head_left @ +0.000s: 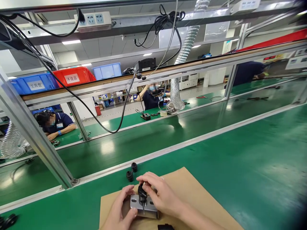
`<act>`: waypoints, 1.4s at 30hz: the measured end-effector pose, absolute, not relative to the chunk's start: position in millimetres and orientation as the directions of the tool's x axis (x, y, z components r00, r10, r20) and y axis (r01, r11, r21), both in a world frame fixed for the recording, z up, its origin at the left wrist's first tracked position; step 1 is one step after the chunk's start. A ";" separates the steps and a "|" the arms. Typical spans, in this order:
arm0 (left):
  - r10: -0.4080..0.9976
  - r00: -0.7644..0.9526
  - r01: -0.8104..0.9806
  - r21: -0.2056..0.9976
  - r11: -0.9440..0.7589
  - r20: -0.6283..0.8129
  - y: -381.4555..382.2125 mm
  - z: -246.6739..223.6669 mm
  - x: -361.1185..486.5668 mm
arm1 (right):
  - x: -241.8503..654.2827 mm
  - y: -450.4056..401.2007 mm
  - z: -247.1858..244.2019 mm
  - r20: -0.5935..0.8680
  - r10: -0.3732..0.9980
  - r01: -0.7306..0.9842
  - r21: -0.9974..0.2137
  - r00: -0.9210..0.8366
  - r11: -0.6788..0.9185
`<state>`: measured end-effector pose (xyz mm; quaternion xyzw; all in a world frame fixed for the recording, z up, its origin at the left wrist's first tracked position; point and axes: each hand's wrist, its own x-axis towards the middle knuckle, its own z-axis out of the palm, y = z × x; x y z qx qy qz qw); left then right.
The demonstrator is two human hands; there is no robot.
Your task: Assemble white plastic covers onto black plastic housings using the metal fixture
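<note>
My left hand [120,209] grips the left end of a silver metal bracket [150,211] with oval slots, thumb at the front and fingers behind. The bracket sits on a sheet of brown cardboard [201,195]. A black round plastic fitting [142,193] stands upright on top of the bracket, near its middle. The fingers and thumb of my right hand [161,193] are closed round the upper part of this fitting. Just beyond the cardboard, two small black ribbed plastic parts [129,176] stand on the green bench. A dark object [165,226] is cut off at the bottom edge.
A metal post [40,137] rises at the left of the green bench [251,159]. Black parts [8,221] lie at the lower left. Overhead, a shelf carries blue and red bins [74,76], and a black cable [96,118] hangs below it. Co-workers sit across the line.
</note>
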<state>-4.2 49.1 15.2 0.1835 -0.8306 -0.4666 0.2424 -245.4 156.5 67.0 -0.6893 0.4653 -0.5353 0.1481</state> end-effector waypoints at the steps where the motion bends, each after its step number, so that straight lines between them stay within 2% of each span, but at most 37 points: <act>1: -0.530 -0.814 -0.072 0.864 0.499 0.238 50.0 17.3 -4.5 | -244.7 157.2 67.8 0.600 -0.800 -0.483 -0.699 0.004 -0.527; 17: -0.604 -0.786 -0.149 0.908 0.392 0.132 62.5 41.3 -7.3 | -256.6 164.7 74.6 0.461 -0.883 -0.511 -0.741 0.086 -0.436; 29: -0.614 -0.775 -0.132 0.913 0.386 0.148 63.6 40.4 -7.9 | -262.9 167.8 83.4 0.351 -0.911 -0.616 -0.675 0.215 -0.406; 32: -0.608 -0.776 -0.112 0.911 0.398 0.170 61.1 34.2 -7.2 | -281.8 172.7 91.3 0.282 -0.942 -0.647 -0.688 0.180 -0.329; 38: -0.609 -0.780 -0.167 0.891 0.421 0.142 57.7 26.0 -7.4 | -329.3 183.1 90.6 0.096 -0.994 -0.801 -0.591 0.047 -0.095; 42: -0.598 -0.787 -0.202 0.853 0.481 0.151 57.3 27.9 -7.5 | -332.9 178.7 80.0 0.123 -0.992 -0.778 -0.620 0.031 -0.101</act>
